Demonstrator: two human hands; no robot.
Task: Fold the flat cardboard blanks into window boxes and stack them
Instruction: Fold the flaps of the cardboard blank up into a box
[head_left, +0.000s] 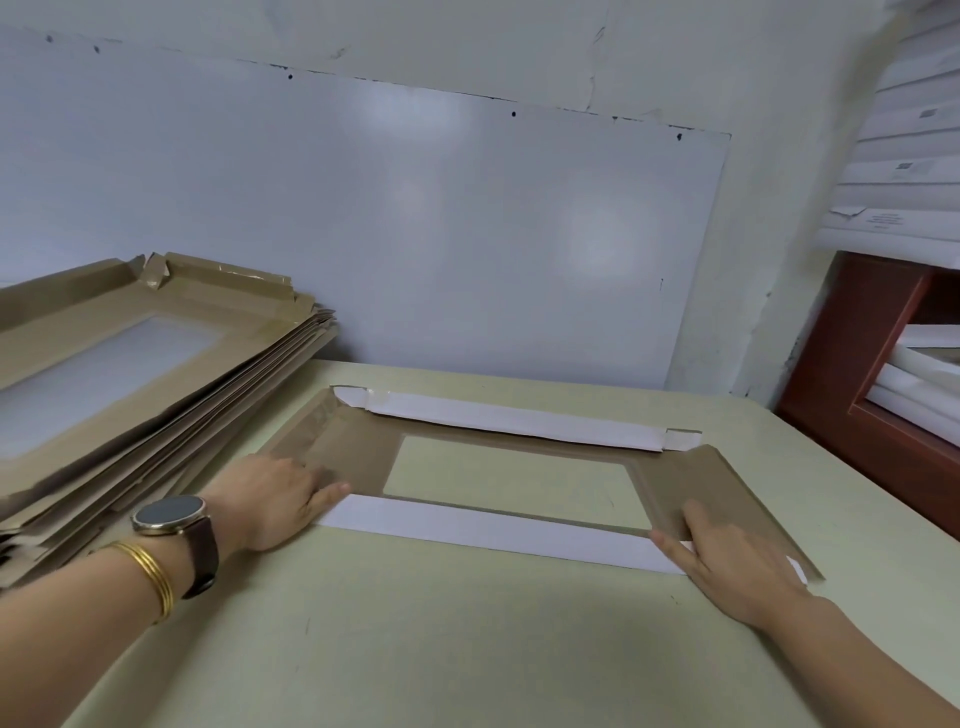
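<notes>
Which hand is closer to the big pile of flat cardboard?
Left. The left hand presses the window blank at its end beside the stack of cardboard blanks; the right hand presses its opposite end, farther away.

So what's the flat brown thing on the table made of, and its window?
The blank looks like thin cardboard: matte brown on one face, white on the folded-over flaps, with sharp creases. Its window seems clear plastic film, since the table shows through, though it could be just a hole.

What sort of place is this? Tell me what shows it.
Probably a small packing workroom: a pile of cardboard blanks on the table, one blank mid-fold, white stock on a shelf.
</notes>
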